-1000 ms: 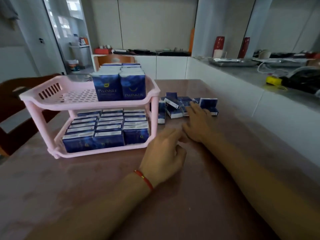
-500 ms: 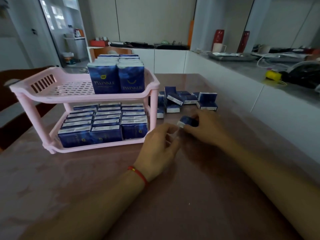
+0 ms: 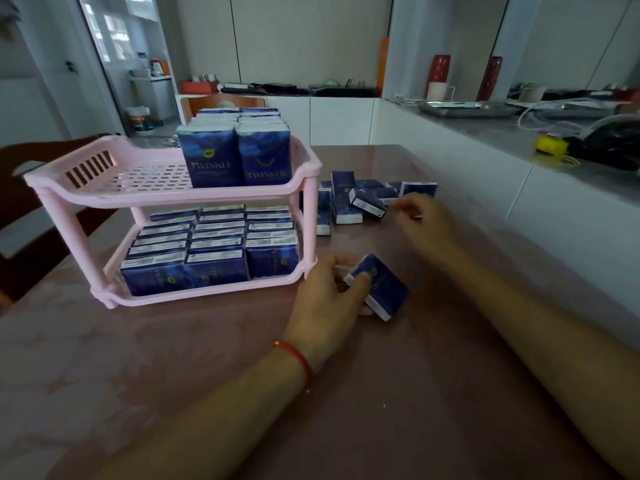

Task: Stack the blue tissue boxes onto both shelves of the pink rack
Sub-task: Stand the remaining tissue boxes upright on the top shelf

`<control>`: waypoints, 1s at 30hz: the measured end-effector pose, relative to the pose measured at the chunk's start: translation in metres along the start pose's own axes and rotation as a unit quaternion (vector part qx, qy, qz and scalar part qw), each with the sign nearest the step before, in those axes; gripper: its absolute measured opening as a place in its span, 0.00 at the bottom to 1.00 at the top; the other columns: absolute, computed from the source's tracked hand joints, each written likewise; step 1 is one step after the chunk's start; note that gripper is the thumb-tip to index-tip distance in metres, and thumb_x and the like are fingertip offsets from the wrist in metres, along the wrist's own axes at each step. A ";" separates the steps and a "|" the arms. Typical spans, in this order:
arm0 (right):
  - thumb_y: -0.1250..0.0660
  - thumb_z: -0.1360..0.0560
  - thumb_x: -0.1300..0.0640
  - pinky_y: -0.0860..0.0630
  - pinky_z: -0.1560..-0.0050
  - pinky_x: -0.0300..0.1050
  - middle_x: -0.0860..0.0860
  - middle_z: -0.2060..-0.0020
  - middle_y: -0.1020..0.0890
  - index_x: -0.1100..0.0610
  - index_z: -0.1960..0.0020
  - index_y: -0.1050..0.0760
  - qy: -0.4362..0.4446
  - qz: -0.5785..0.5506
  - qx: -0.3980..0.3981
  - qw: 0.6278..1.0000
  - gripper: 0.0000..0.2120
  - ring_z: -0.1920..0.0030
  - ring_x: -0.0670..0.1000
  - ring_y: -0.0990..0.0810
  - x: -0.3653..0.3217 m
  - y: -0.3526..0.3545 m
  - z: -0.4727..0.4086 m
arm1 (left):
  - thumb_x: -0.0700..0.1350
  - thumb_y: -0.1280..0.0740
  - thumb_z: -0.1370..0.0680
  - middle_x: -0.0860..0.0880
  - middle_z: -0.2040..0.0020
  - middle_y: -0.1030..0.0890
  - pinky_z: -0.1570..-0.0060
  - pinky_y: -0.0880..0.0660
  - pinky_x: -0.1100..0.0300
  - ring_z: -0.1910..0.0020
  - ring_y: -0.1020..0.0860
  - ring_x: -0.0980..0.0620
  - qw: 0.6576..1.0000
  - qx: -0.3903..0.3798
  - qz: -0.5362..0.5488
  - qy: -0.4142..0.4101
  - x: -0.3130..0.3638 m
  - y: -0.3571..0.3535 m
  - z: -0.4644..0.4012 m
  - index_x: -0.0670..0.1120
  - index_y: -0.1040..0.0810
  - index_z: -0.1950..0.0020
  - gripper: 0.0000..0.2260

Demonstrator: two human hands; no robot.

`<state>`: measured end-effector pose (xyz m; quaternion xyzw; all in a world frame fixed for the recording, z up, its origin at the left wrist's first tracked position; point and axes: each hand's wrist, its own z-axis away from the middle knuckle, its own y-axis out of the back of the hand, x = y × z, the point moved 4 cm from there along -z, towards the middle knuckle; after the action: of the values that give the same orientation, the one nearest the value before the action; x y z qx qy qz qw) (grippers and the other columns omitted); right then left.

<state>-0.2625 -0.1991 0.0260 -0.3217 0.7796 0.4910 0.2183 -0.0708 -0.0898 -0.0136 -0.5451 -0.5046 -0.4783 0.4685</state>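
Blue tissue box (image 3: 379,285) was pinched in left hand (image 3: 329,299), just right of pink rack (image 3: 166,192). Right hand (image 3: 424,216) hovered w/ loose fingers by loose pile (image 3: 360,200), holding nothing. Mid-load; next probably needs box stood upright on top shelf (image 3: 149,174).

One head-worn wide-angle view looks forward and down, close over the table (image 3: 173,358)

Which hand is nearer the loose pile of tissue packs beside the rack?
Right. The right hand hovers at the pile's right edge; the left hand is nearer the camera, gripping a single pack.
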 end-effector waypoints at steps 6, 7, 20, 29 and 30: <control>0.51 0.18 0.41 0.38 0.28 0.64 0.55 0.22 0.40 0.49 0.19 0.49 -0.060 0.281 -0.102 0.952 0.30 0.25 0.60 0.37 0.070 -0.011 -0.019 | 0.42 0.33 0.19 0.46 0.51 0.18 0.54 0.16 0.48 0.51 0.16 0.45 0.999 0.004 -0.005 -0.037 0.003 0.004 0.000 0.49 0.21 0.46 0.04; 0.49 0.19 0.41 0.35 0.29 0.63 0.56 0.24 0.38 0.49 0.20 0.48 -0.054 0.273 -0.093 0.956 0.30 0.26 0.60 0.35 0.070 -0.013 -0.018 | 0.43 0.34 0.19 0.47 0.51 0.17 0.53 0.17 0.46 0.50 0.16 0.45 0.999 0.006 -0.014 -0.046 0.002 0.006 0.000 0.51 0.21 0.47 0.04; 0.43 0.21 0.44 0.41 0.25 0.59 0.54 0.20 0.45 0.52 0.19 0.53 -0.080 0.275 -0.098 0.953 0.35 0.22 0.57 0.44 0.085 -0.010 -0.048 | 0.36 0.32 0.21 0.45 0.45 0.19 0.53 0.16 0.51 0.47 0.17 0.45 0.998 -0.016 -0.022 -0.049 0.004 0.010 0.002 0.52 0.24 0.43 0.12; 0.33 0.24 0.43 0.27 0.39 0.53 0.55 0.39 0.31 0.48 0.44 0.25 -0.014 0.201 -0.043 0.979 0.13 0.38 0.56 0.30 0.060 0.002 -0.023 | 0.40 0.30 0.21 0.46 0.45 0.17 0.50 0.16 0.47 0.48 0.16 0.45 0.997 -0.017 -0.033 -0.064 0.000 0.009 -0.001 0.54 0.25 0.40 0.13; 0.31 0.25 0.44 0.27 0.41 0.52 0.54 0.39 0.30 0.47 0.46 0.25 -0.010 0.186 -0.062 0.980 0.11 0.39 0.56 0.28 0.055 0.004 -0.016 | 0.41 0.30 0.21 0.46 0.45 0.17 0.50 0.16 0.47 0.48 0.16 0.46 0.997 -0.018 -0.035 -0.064 0.001 0.010 -0.001 0.54 0.25 0.39 0.13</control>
<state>-0.3042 -0.2282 -0.0007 -0.1790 0.7916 0.5738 0.1101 -0.0612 -0.0915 -0.0132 -0.5650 -0.5435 -0.4672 0.4088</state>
